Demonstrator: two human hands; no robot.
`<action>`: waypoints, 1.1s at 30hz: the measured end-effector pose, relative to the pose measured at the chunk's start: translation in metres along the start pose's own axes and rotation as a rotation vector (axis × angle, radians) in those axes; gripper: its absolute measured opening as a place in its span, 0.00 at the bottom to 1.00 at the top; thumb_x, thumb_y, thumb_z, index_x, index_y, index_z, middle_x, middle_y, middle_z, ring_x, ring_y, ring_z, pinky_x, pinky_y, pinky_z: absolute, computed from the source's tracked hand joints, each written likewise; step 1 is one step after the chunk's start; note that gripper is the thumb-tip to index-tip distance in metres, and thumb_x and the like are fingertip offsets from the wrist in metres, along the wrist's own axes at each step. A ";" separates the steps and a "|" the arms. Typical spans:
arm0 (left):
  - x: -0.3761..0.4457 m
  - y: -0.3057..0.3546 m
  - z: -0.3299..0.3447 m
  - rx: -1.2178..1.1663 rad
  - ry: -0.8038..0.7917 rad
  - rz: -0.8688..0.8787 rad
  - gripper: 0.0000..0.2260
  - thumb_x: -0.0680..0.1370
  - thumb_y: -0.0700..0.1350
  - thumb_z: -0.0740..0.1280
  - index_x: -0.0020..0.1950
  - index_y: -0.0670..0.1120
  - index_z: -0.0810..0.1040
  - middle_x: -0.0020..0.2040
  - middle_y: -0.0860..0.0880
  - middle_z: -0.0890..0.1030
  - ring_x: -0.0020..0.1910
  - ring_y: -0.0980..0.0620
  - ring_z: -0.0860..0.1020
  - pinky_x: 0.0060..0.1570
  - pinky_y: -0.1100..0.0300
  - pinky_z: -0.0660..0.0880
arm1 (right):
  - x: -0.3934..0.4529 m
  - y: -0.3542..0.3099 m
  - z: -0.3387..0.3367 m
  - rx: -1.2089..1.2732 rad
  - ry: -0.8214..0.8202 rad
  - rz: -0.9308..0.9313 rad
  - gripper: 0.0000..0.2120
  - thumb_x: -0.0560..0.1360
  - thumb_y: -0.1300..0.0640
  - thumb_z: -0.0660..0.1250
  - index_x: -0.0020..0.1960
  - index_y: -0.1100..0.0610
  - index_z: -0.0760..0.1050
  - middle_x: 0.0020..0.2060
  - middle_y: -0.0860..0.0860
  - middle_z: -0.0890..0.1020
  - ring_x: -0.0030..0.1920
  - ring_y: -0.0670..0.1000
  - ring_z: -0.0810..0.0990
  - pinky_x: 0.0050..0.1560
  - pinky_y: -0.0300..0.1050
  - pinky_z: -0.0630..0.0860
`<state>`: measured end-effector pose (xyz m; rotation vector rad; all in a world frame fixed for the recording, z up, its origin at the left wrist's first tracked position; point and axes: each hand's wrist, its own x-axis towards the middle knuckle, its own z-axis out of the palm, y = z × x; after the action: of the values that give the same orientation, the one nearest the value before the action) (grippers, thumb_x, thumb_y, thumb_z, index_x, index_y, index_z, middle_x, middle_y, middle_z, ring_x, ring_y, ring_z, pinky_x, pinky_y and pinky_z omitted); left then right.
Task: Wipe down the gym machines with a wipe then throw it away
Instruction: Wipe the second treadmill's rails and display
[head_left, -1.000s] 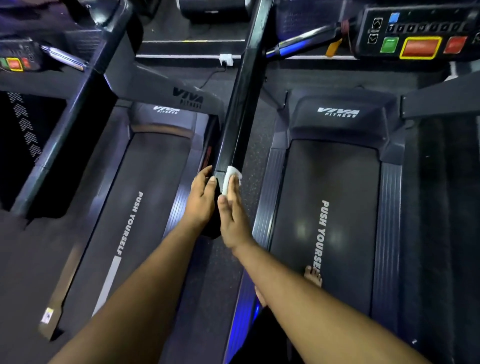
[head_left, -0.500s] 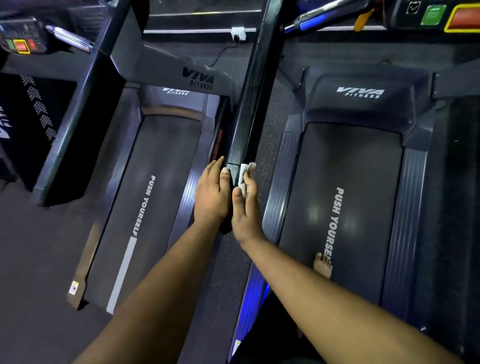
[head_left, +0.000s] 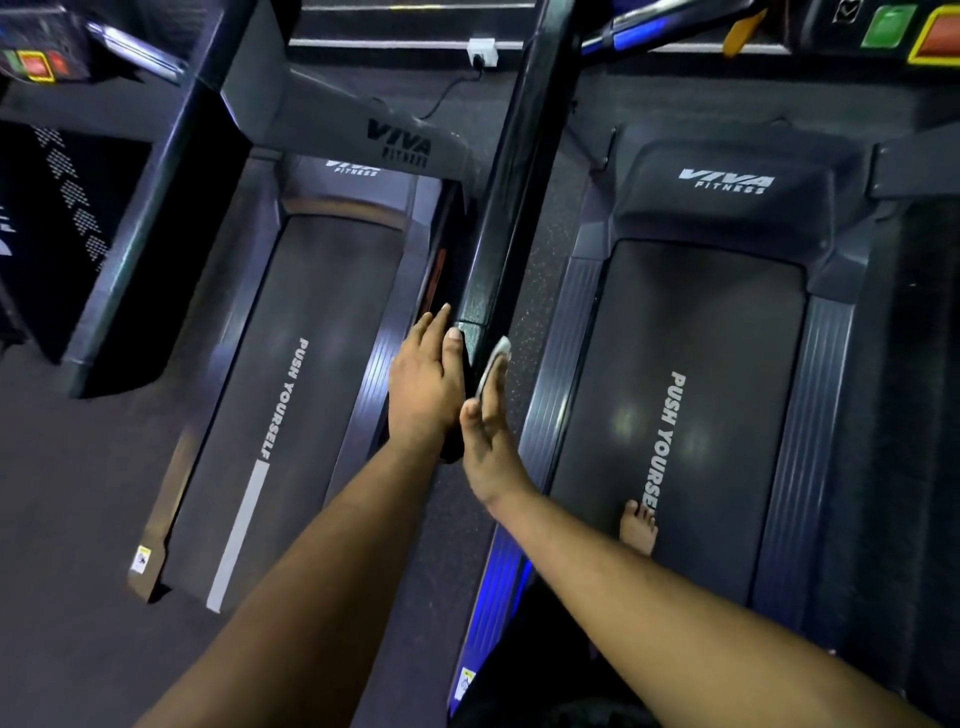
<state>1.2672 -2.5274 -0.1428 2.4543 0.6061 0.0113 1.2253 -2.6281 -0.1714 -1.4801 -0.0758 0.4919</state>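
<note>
Landmark: long glossy black handrail bar (head_left: 511, 208) running from the top of the view down to a rounded end between the two hands.
Left hand: the left hand (head_left: 423, 382) lies flat against the left side of the bar's lower end, fingers (head_left: 430, 332) straight and pressed together, thumb on the bar's top face.
Right hand: the right hand (head_left: 485, 441) presses against the right side of the same bar, fingers straight and close together, thumb lifted slightly apart.
Wipe: small white crumpled wipe (head_left: 496, 358) is sandwiched between the right fingertips and the bar's right side, its upper edge peeking past the fingers.
Left of the bar: dark grey treadmill belt (head_left: 291, 395) printed "PUSH YOURSELF", with a grey "VIVA FITNESS" arm crossing above it.
Right of the bar: second dark treadmill belt (head_left: 691, 405) with the same lettering; a bare foot (head_left: 638, 527) stands on it.
Far right top: console with green and red buttons (head_left: 914, 26).
Behind the bar: white wall plug (head_left: 482, 52) with a black cord.
</note>
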 end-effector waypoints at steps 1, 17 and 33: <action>0.000 0.000 0.001 -0.001 0.006 0.004 0.28 0.83 0.61 0.48 0.79 0.52 0.68 0.78 0.52 0.69 0.79 0.54 0.62 0.77 0.52 0.60 | -0.015 0.000 0.002 0.004 -0.043 0.008 0.51 0.73 0.22 0.47 0.81 0.52 0.33 0.80 0.44 0.33 0.80 0.45 0.34 0.81 0.57 0.41; 0.003 -0.009 0.005 -0.074 -0.062 0.034 0.28 0.83 0.65 0.44 0.81 0.58 0.60 0.81 0.54 0.63 0.80 0.54 0.59 0.77 0.41 0.60 | -0.022 -0.012 0.008 -0.130 -0.056 -0.075 0.55 0.69 0.19 0.47 0.80 0.53 0.32 0.80 0.49 0.34 0.80 0.50 0.33 0.80 0.60 0.40; 0.047 0.016 0.005 -0.030 -0.129 0.012 0.31 0.79 0.64 0.48 0.82 0.57 0.59 0.83 0.52 0.57 0.80 0.52 0.58 0.76 0.44 0.62 | 0.080 -0.038 -0.039 -0.158 -0.061 -0.101 0.53 0.67 0.18 0.44 0.78 0.47 0.29 0.78 0.44 0.30 0.79 0.49 0.31 0.80 0.62 0.38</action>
<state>1.3170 -2.5215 -0.1439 2.4076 0.5306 -0.1314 1.3212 -2.6360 -0.1588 -1.6067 -0.2415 0.4574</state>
